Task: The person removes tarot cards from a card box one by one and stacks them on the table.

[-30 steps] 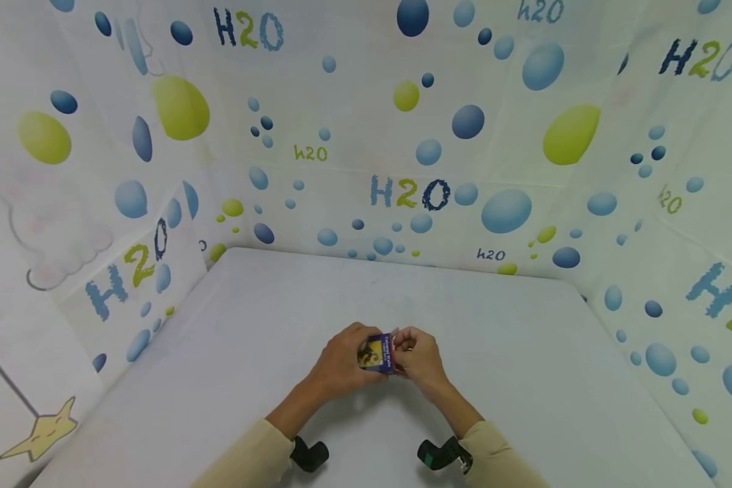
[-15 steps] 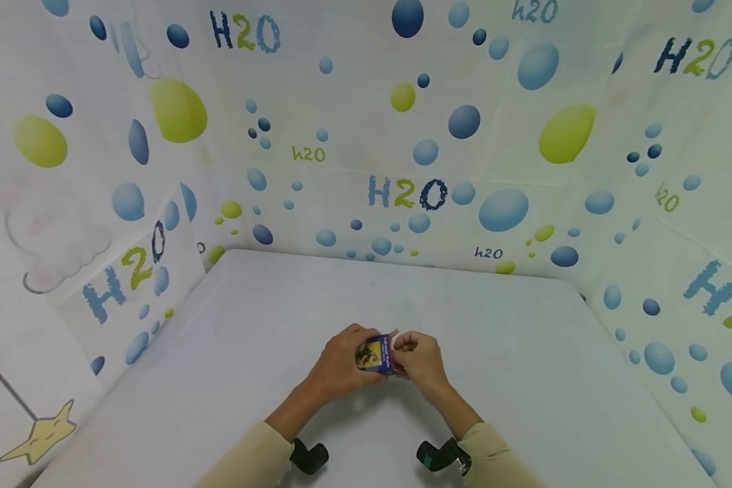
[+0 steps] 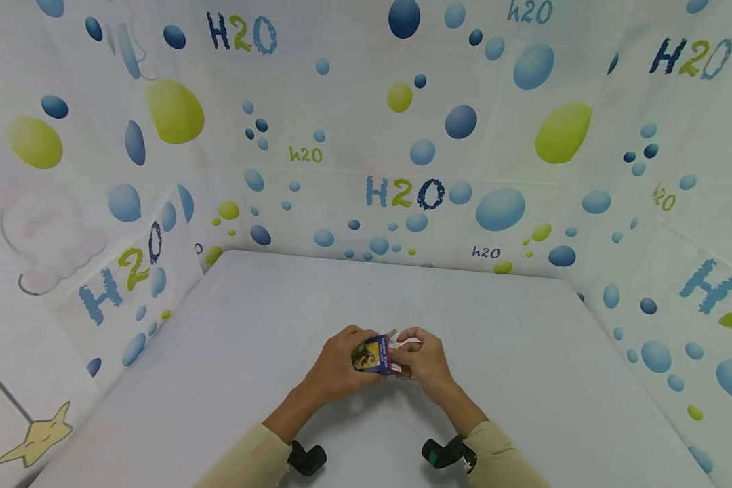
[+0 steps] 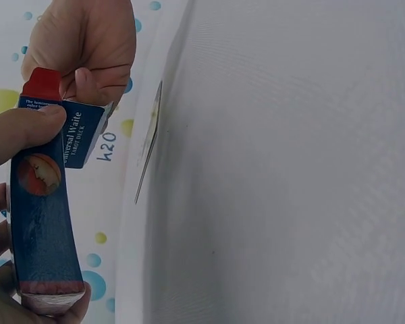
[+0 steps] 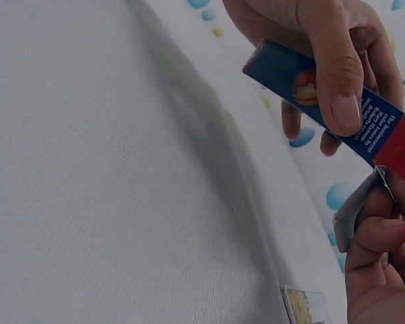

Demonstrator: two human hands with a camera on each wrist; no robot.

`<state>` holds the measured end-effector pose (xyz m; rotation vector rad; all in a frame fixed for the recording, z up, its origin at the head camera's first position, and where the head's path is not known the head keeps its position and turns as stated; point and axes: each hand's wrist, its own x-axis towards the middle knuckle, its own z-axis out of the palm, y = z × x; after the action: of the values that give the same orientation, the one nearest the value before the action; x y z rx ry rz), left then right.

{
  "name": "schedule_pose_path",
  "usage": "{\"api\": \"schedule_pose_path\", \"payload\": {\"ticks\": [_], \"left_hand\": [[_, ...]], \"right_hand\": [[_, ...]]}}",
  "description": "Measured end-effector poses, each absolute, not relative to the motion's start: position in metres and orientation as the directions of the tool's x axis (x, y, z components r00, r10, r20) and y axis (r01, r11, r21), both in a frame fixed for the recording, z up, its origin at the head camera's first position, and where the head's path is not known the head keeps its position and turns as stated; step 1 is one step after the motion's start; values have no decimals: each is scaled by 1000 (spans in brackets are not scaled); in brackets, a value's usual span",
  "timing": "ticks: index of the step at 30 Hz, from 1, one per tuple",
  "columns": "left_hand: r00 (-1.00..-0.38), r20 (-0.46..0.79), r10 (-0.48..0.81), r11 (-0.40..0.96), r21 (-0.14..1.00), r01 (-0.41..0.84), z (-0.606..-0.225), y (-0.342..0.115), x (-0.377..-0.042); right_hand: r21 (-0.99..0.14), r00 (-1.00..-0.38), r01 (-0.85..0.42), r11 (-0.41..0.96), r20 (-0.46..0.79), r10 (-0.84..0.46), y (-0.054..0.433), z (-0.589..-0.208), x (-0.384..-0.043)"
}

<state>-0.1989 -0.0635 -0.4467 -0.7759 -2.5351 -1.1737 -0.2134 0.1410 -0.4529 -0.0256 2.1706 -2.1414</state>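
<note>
The Universal Waite tarot deck box [image 3: 371, 356] is held above the desk [image 3: 463, 318], red end tab [image 5: 399, 150] sticking out. The left hand's [image 3: 337, 362] grip clasps it, apparently steadying it for the right hand [image 3: 427, 362], whose fingers obscure the end; whether that grip pinches anything, I cannot tell. Behind hangs a bubble-printed curtain [image 3: 341, 102].

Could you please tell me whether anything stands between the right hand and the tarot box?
Nothing separate visibly does: the right hand is at the open end of the tarot box. Only the box's own folded-out flap and red tab jut out there; whether the hand reaches inside is unclear.
</note>
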Motion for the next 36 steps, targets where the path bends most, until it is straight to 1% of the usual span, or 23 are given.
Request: {"api": "schedule_pose_path", "payload": {"ticks": [3, 9, 13, 17, 22, 30, 36], "left_hand": [[-830, 427, 360, 535, 634, 558, -448, -65, -200], [-829, 431, 356, 535, 633, 559, -449, -68, -202], [-830, 436, 349, 537, 633, 558, -448, -70, -203], [-832, 435, 344, 540, 633, 554, -446, -71, -204], [-832, 429, 350, 536, 637, 554, -445, -71, -204], [-834, 431, 344, 540, 636, 551, -446, -71, -204], [-834, 434, 341, 536, 639, 552, -447, -70, -205]], "right_hand": [[-998, -995, 60, -13, -59, -86, 143, -455, -216], [-998, -993, 52, -29, -48, -105, 147, -458, -217], [-1000, -994, 23, -11, -21, -109, 149, -459, -219], [-999, -997, -14, 34, 12, -71, 151, -462, -219], [-998, -999, -32, 45, 31, -30, 154, -464, -219], [-999, -999, -37, 16, 37, -2, 154, -465, -219], [-999, -998, -45, 2, 45, 46, 154, -465, -218]]}}
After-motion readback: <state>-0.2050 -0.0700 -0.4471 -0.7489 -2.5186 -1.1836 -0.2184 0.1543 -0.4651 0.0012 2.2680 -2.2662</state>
